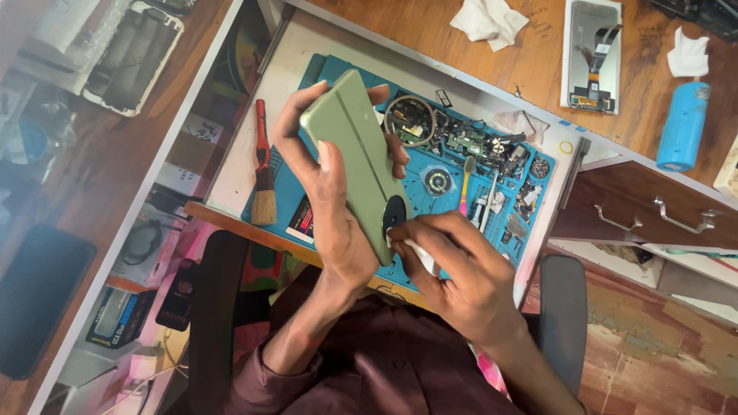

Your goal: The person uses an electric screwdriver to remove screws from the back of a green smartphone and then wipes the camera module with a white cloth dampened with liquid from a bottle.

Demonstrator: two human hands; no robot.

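Two hands work over a blue repair mat (323, 73): the left hand (330, 192) wraps a green phone (361, 157) with fingers curled round one long edge and the thumb along the other, tilting its back up and steady, while the right hand (461, 265) pinches a small white tool (419, 255) against the dark round camera ring (394, 213). A red-handled brush (263, 165) lies just left of the mat within reach. A blue cylindrical bottle (683, 124) stands far right on the wooden desk, and a dark flat package with a red stripe (301, 221) lies at the mat's near edge.
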